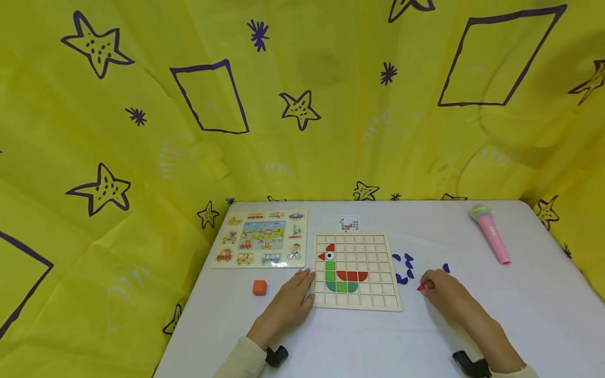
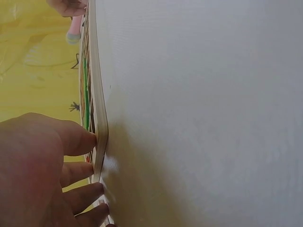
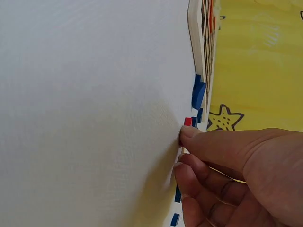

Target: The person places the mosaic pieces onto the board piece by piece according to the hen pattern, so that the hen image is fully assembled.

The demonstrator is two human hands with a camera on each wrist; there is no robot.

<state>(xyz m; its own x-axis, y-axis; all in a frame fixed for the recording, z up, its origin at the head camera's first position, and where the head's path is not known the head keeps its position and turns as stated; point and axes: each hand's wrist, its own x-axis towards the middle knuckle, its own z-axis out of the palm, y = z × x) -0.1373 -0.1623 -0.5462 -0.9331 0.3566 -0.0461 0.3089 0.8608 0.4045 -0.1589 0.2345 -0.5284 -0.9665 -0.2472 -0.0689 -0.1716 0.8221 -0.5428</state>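
Note:
A square wooden grid board (image 1: 378, 298) lies in the middle of the table, with red, green and eye-marked pieces forming a bird in its cells. My left hand (image 1: 290, 302) rests at the board's left edge, its thumb and fingertips touching the side, as the left wrist view shows. To the right of the board, my right hand (image 1: 444, 295) pinches a small red piece (image 3: 188, 121) between thumb and fingers, low over the table. Several dark blue rounded pieces (image 1: 408, 273) lie between that hand and the board, and another blue piece (image 1: 446, 268) is just beyond the hand.
Behind the board lies a small picture card (image 1: 348, 219) showing a bird on a grid. A vehicle puzzle board (image 1: 257, 266) is at the back left, with an orange cube (image 1: 259, 287) in front of it. A pink microphone (image 1: 493, 239) lies at the back right.

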